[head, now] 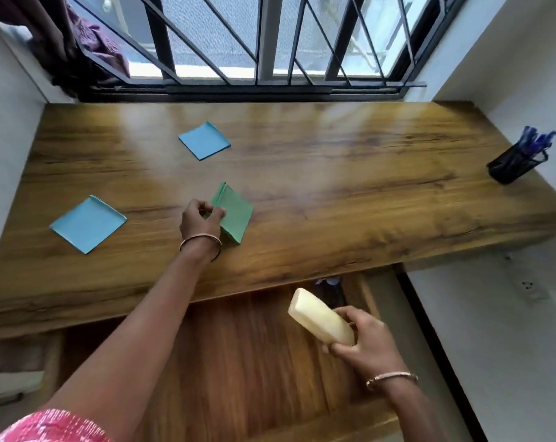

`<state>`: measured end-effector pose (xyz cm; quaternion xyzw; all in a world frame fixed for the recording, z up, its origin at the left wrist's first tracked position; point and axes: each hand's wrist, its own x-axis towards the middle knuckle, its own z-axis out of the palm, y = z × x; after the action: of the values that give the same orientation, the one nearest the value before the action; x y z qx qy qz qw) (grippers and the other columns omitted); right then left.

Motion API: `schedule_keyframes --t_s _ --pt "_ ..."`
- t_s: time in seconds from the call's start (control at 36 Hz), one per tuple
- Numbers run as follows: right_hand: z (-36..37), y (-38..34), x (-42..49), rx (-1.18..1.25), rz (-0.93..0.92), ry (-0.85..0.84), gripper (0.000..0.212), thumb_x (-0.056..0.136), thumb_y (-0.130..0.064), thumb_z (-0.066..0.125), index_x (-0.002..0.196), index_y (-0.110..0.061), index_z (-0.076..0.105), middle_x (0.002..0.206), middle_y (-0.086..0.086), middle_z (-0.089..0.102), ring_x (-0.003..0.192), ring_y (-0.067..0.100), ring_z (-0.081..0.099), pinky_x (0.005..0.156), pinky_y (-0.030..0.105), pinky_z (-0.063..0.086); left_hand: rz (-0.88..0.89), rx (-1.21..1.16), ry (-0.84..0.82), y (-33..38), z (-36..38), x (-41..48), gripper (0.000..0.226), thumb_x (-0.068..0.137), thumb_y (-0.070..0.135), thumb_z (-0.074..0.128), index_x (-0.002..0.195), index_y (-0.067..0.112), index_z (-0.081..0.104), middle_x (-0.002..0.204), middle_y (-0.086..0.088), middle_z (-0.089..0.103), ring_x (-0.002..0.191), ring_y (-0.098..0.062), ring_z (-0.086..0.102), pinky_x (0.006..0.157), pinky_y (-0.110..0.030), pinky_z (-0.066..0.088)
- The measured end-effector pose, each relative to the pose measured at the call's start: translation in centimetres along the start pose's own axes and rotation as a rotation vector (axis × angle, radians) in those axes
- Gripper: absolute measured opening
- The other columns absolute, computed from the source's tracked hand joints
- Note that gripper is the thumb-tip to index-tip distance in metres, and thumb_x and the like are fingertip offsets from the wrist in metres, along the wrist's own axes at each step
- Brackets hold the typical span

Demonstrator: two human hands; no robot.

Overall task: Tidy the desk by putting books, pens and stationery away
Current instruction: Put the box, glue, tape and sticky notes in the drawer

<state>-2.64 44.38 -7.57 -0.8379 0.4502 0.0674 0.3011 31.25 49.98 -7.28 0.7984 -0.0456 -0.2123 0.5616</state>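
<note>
The wooden desk (334, 186) spans the frame from left to right, with its far edge against the barred window (264, 43) at the top and its near edge running diagonally from lower left to centre right.

The left hand (200, 218), at frame centre, has fingers pinched together on the near-left corner of a green sticky-note pad (235, 215). The pad is partly lifted; its far flap stands tilted and its lower corner touches the desk surface.

The right hand (363, 339), at lower right, is below the near desk edge, over an open wooden drawer (238, 362). It is clamped around one end of a pale yellow sticky-note block (318, 317); the free end points toward upper left.

Two blue sticky-note pads lie flat on the desk:
- one blue pad (204, 141) at upper centre-left, well clear of all desk edges;
- a larger-looking blue pad (88, 223) at centre left, near the left wall.

A black mesh pen holder (514, 165) containing blue pens (535, 141) stands at the far right, close to the right wall.

The desk surface between the green pad and the pen holder is unobstructed. The drawer interior in view shows bare wood.
</note>
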Motion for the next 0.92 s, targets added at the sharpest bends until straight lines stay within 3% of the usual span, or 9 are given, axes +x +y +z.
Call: schedule_keyframes --t_s 0.08,0.14,0.25,0.36,0.5,0.67,0.78,0.92 --pt "2.8 -0.3 -1.1 -0.058 0.072 -0.03 0.063 0.063 -0.047 0.082 0.12 -0.031 0.059 0.117 -0.012 0.064 0.104 0.007 0.06 0.083 0.021 0.05 -0.056 -0.12 -0.093 -1.0 -1.3 -1.8 0.026 0.072 0.022 0.074 0.069 0.026 0.049 0.087 -0.003 0.059 0.088 -0.027 0.064 0.077 -0.044 0.057" --pt "4.4 -0.8 -1.2 -0.071 0.117 -0.021 0.064 0.064 -0.051 0.081 0.12 -0.029 0.059 0.116 -0.01 0.066 0.105 0.009 0.061 0.08 0.021 0.048 -0.087 -0.222 -0.163 -1.5 -2.2 -3.6 0.03 0.078 0.009 0.071 0.071 0.023 0.046 0.081 -0.002 0.054 0.087 -0.027 0.062 0.078 -0.051 0.057" --pt "6.7 -2.0 0.3 -0.026 0.153 0.077 0.063 0.062 -0.053 0.081 0.114 -0.024 0.062 0.112 -0.004 0.068 0.103 0.016 0.064 0.083 0.027 0.05 -0.104 -0.313 -0.186 -2.2 -4.2 -6.9 0.029 0.083 -0.002 0.066 0.082 0.02 0.047 0.086 -0.001 0.055 0.078 -0.021 0.06 0.057 -0.032 0.053" --pt "8.2 -3.3 2.0 0.064 0.216 0.204 0.065 0.065 -0.048 0.081 0.117 -0.016 0.058 0.112 0.007 0.068 0.106 0.025 0.064 0.086 0.032 0.051 -0.138 -0.368 -0.198 -2.9 -6.3 -10.2 0.038 0.083 -0.006 0.063 0.112 0.015 0.047 0.097 -0.008 0.059 0.073 -0.019 0.062 0.048 -0.026 0.053" --pt "9.4 -5.0 4.3 0.236 0.257 0.295 0.066 0.064 -0.04 0.085 0.115 -0.012 0.054 0.115 0.012 0.061 0.107 0.031 0.06 0.089 0.033 0.046 -0.203 -0.381 -0.221 -4.0 -7.5 -12.9 0.045 0.085 -0.007 0.06 0.121 0.016 0.046 0.106 -0.013 0.061 0.081 -0.022 0.064 0.061 -0.035 0.055" --pt "10.1 -5.8 5.4 0.363 0.297 0.345 0.067 0.056 -0.028 0.089 0.112 -0.01 0.056 0.118 0.012 0.054 0.106 0.032 0.057 0.088 0.034 0.044 -0.259 -0.426 -0.221 -4.8 -8.0 -13.8 0.043 0.085 -0.006 0.06 0.12 0.016 0.048 0.101 -0.007 0.063 0.083 -0.019 0.064 0.059 -0.034 0.053" --pt "11.2 -5.0 4.6 0.362 0.303 0.342 0.064 0.057 -0.019 0.088 0.111 -0.009 0.056 0.117 0.014 0.057 0.105 0.034 0.058 0.086 0.033 0.046 -0.282 -0.438 -0.216 -4.9 -8.2 -13.9 0.04 0.086 -0.007 0.058 0.117 0.016 0.048 0.098 -0.006 0.064 0.082 -0.019 0.064 0.061 -0.035 0.053" --pt "11.4 -5.6 5.0 0.512 0.358 0.325 0.076 0.053 -0.024 0.092 0.117 -0.013 0.051 0.114 0.012 0.063 0.105 0.032 0.061 0.086 0.034 0.05 -0.313 -0.417 -0.185 -4.8 -7.8 -13.6 0.031 0.086 -0.006 0.058 0.111 0.013 0.053 0.095 -0.006 0.064 0.079 -0.018 0.063 0.069 -0.038 0.055"
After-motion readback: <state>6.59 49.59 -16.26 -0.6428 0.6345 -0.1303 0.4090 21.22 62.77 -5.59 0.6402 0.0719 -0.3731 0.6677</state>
